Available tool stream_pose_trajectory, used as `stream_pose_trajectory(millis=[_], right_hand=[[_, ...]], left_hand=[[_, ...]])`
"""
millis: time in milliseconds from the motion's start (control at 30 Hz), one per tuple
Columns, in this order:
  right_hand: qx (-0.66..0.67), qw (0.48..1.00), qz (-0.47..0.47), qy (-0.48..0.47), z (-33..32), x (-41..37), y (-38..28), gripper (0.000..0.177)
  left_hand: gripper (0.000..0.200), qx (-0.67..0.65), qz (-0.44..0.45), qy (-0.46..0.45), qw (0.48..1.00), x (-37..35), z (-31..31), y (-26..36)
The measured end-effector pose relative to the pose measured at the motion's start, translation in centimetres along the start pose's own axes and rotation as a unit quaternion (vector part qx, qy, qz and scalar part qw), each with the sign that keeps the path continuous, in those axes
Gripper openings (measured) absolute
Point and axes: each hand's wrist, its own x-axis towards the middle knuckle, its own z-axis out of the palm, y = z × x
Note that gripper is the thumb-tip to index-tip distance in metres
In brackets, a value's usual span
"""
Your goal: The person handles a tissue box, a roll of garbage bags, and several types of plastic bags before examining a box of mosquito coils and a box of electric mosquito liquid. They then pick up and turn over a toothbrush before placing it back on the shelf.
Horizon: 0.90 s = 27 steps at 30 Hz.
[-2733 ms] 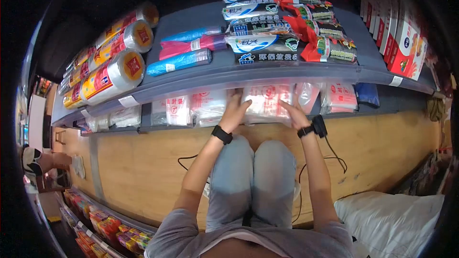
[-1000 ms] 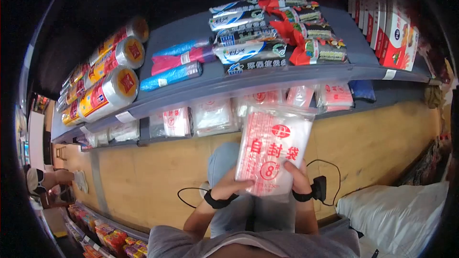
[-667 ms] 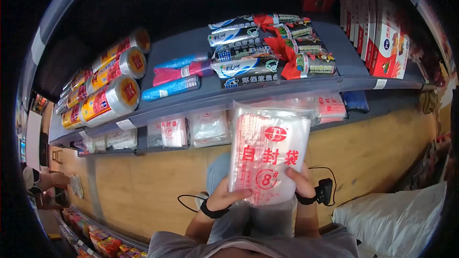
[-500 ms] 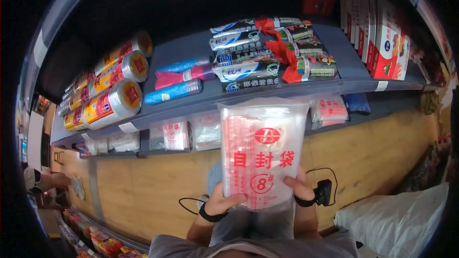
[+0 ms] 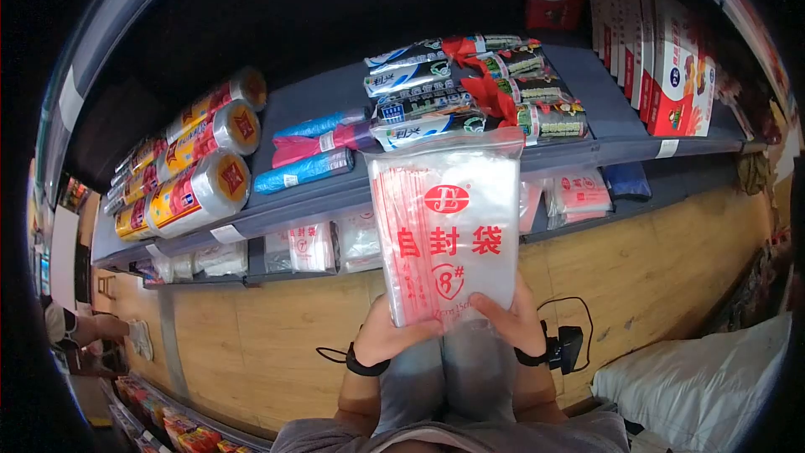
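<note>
A clear pack of zip-lock bags (image 5: pixel 449 243) with red print and a large 8# mark stands upright before me, its top edge overlapping the shelf front. My left hand (image 5: pixel 394 331) grips its lower left corner, thumb across the front. On the lower right, my right hand (image 5: pixel 510 315) holds it the same way, thumb pressed on the plastic. The fingers behind the pack are hidden. Each wrist wears a black strap, and a small black device (image 5: pixel 567 347) sits by the right one.
The shelf (image 5: pixel 310 189) carries yellow-labelled plastic rolls (image 5: pixel 201 189), blue bag rolls (image 5: pixel 306 169), black garbage bag rolls (image 5: pixel 545 120) and red-white boxes (image 5: pixel 681 75). More bag packs (image 5: pixel 579 193) lie on the lower shelf. A white sack (image 5: pixel 696 377) rests at right. Another person's leg (image 5: pixel 101 327) shows at left.
Both hands have raised the pack and shifted it slightly left. Its top now covers part of the upper shelf edge. The right thumb has slid inward on the pack.
</note>
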Motion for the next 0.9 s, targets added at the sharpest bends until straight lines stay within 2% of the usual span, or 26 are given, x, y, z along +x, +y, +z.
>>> stream_pose_trajectory(millis=[33, 100, 233, 300, 567, 633, 667, 733, 767, 800, 833, 867, 900], right_hand=[[-0.033, 0.999, -0.006, 0.003, -0.1, 0.0, 0.1, 0.043], [-0.006, 1.0, 0.003, 0.011, -0.1, -0.1, 0.0, 0.043], [0.061, 0.997, 0.017, 0.034, -0.2, -0.2, 0.0, 0.044], [0.062, 0.997, 0.015, 0.033, -0.5, -0.3, 0.3, 0.044], [0.084, 0.995, 0.033, 0.035, -0.8, -0.4, 0.1, 0.051], [0.039, 0.987, -0.063, 0.145, 0.0, -0.5, -0.2, 0.058], [0.039, 0.987, -0.062, 0.145, 0.2, -0.6, -0.5, 0.058], [-0.208, 0.944, -0.123, 0.223, 0.5, -0.9, -1.2, 0.064], [-0.256, 0.931, -0.151, 0.211, 0.4, -1.2, -1.0, 0.069], [-0.256, 0.931, -0.152, 0.212, 0.7, -1.4, -1.6, 0.069], [-0.231, 0.949, -0.164, 0.138, 1.3, -1.6, -2.7, 0.071], [-0.205, 0.961, -0.176, 0.064, 1.9, -1.7, -3.3, 0.073], [-0.14, 0.971, -0.181, 0.075, 2.4, -1.5, -3.0, 0.075]], left_hand=[[0.03, 0.0, -0.001, -0.001, 1.0, 0.0, 0.1, 0.1], [0.03, -0.031, -0.063, -0.004, 0.998, 0.1, 0.2, 0.1], [0.031, -0.033, -0.05, 0.02, 0.998, 0.2, -0.1, -0.9], [0.032, -0.024, -0.018, 0.028, 0.999, 0.4, -0.3, -1.4], [0.035, -0.007, -0.019, 0.062, 0.998, -0.4, 0.8, -1.3], [0.033, -0.016, 0.0, 0.1, 0.995, -0.8, 1.9, -1.1], [0.033, -0.016, -0.001, 0.1, 0.995, -0.9, 2.2, -0.9], [0.029, -0.022, 0.021, 0.132, 0.991, -0.9, 2.7, -0.6], [0.029, -0.022, 0.022, 0.131, 0.991, -0.8, 3.1, -0.8], [0.029, 0.024, 0.068, 0.18, 0.981, -0.7, 3.7, -1.2], [0.029, 0.07, 0.112, 0.228, 0.965, -0.7, 4.3, -1.4], [0.029, 0.071, 0.113, 0.227, 0.965, -0.6, 4.6, -1.4], [0.032, 0.131, 0.142, 0.235, 0.953, -0.6, 5.0, -1.2]])
